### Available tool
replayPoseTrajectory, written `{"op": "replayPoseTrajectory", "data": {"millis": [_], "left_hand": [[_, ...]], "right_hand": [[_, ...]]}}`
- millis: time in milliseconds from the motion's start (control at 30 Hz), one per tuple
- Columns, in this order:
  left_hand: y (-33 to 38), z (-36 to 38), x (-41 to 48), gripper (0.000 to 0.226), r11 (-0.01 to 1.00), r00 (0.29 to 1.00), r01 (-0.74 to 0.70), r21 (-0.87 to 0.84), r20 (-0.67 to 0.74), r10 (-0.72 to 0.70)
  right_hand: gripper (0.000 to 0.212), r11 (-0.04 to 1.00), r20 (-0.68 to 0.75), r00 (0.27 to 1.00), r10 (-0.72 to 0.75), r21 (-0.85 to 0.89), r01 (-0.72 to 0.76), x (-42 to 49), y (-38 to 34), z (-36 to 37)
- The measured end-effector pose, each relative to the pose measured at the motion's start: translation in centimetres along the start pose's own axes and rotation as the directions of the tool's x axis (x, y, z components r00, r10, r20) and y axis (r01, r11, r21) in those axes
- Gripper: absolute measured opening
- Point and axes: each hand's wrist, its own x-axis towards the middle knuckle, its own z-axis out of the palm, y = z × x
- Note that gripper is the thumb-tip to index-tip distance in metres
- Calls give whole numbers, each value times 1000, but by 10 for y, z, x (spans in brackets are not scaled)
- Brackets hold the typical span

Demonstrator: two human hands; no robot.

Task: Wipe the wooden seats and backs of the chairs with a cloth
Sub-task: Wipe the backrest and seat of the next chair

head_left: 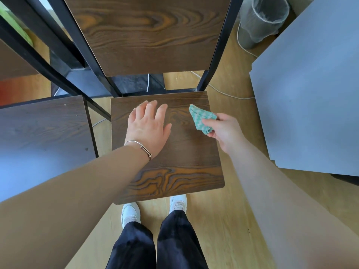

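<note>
- The cloth (202,118) is pinched by fingers of the right hand (223,131) at the seat's (174,162) far right corner; so lightly held, it could be dropped.
- The left hand (147,127) is laid flat on the seat, fingers apart; wood beneath may be missed.

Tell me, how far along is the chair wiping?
Nothing looks finished; I see no wipe marks. In hand: the right hand pinches the green cloth over the seat, left hand open beside it. Left: this seat, the back, and the next chair.
</note>
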Motion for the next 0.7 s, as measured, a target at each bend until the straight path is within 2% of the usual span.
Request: {"op": "replayPoseTrajectory", "data": {"millis": [167, 267, 400, 500, 533, 600, 700], "left_hand": [[3, -60, 14, 62, 995, 999, -3, 100, -41, 7], [6, -98, 24, 61, 995, 995, -4, 99, -103, 14], [7, -136, 35, 53, 998, 989, 13, 67, -147, -3], [0, -147, 40, 51, 998, 988, 34, 62, -150, -25], [-4, -148, 42, 52, 997, 989, 42, 67, -147, -32], [-14, -149, 43, 52, 996, 989, 63, 66, -141, -53], [-32, -149, 40, 52, 996, 988, 81, 43, -136, -74]], "right_hand": [[25, 950, -91, 960, -266, -191, 246, -31, -83, -21], [33, 907, -177, 902, -394, -231, 352, -43, -135, -36], [36, 813, -328, 747, -578, -313, 492, -46, -198, -54], [35, 701, -376, 597, -709, -476, 532, -37, -237, -57], [36, 668, -369, 567, -736, -534, 519, -32, -247, -54], [38, 627, -333, 573, -749, -634, 451, -21, -260, -42], [38, 631, -269, 668, -694, -673, 385, -12, -264, -17]]}}
